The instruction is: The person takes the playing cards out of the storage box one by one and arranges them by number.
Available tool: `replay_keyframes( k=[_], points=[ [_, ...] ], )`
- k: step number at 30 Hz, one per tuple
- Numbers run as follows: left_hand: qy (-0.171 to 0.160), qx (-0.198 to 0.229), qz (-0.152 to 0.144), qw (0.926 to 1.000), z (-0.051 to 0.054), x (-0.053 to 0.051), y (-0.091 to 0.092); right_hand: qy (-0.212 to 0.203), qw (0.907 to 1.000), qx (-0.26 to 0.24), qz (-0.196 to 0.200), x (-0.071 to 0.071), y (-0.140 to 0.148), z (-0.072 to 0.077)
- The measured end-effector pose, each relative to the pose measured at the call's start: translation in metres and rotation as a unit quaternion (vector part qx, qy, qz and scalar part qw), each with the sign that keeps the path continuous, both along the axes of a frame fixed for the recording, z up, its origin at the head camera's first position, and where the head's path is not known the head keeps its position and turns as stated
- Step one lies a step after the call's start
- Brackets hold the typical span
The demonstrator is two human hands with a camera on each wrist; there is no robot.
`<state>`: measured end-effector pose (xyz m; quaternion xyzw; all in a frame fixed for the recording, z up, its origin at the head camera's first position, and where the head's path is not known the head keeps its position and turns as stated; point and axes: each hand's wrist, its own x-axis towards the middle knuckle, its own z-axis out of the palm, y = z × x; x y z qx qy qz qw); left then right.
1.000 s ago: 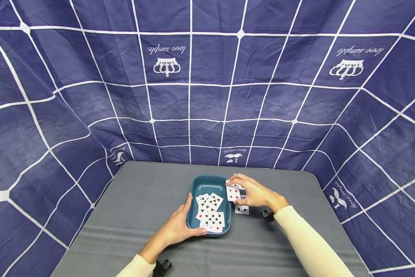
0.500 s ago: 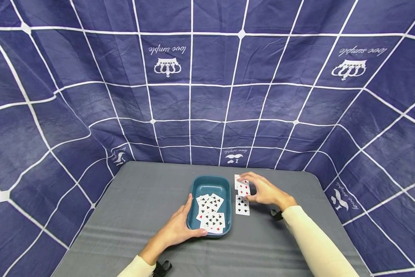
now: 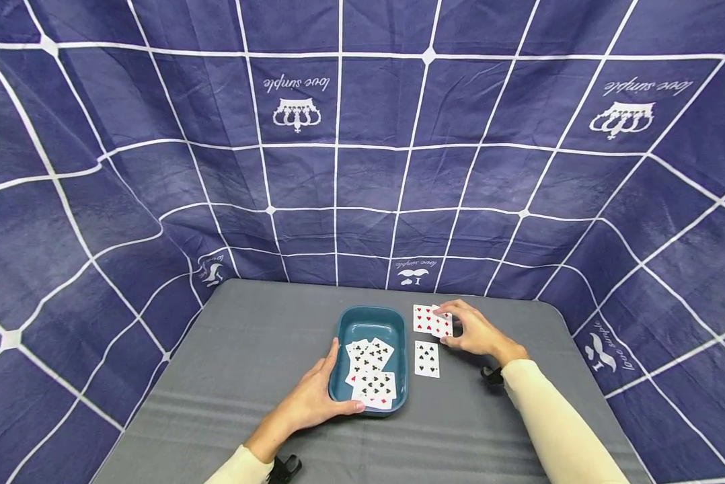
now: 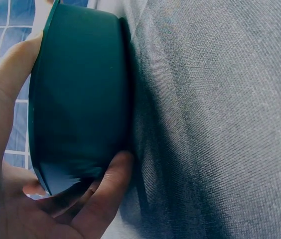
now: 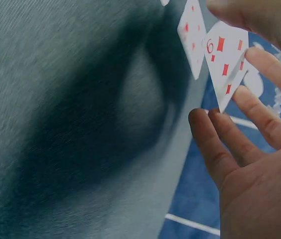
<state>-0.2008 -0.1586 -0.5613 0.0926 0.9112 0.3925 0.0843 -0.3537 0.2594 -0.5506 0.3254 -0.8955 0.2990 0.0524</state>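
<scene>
A blue-green tray [image 3: 402,396] stands on the grey table with several overlapping playing cards [image 3: 371,383] in it. My left hand [image 3: 311,396] grips its near left corner, thumb on the near rim and fingers along the left side. To the right of the tray, my right hand [image 3: 477,331] pinches a six of diamonds [image 5: 225,57] between thumb and fingers. That card partly overlaps a hearts card [image 3: 422,318] in the head view. Nearer to me lies a spades card [image 3: 426,359], face up on the table.
The grey cloth table [image 3: 265,323] carries the tray and cards. A blue curtain [image 3: 302,175] with white grid lines rises behind it and along both sides. Black straps [image 3: 284,468] sit on the wrists.
My right hand has carried the six of diamonds rightward from the tray's right rim, uncovering the hearts and spades cards. My left hand stays on the tray.
</scene>
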Motion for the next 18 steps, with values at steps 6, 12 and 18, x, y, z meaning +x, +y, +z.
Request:
replay_keyframes(
  k=[6, 12, 18],
  points=[
    [0.000, -0.005, 0.001, 1.0000, 0.001, 0.000, 0.000, 0.004, 0.9994, 0.022, -0.027, -0.007, 0.012, -0.013],
    [-0.007, -0.004, 0.005, 1.0000, 0.001, 0.002, 0.000, 0.004, 0.9983, 0.041, -0.042, -0.017, 0.021, -0.022],
    [-0.005, -0.007, 0.004, 1.0000, 0.000, 0.001, 0.001, -0.013, 0.9975, 0.055, -0.041, -0.023, 0.025, -0.024]
  ],
)
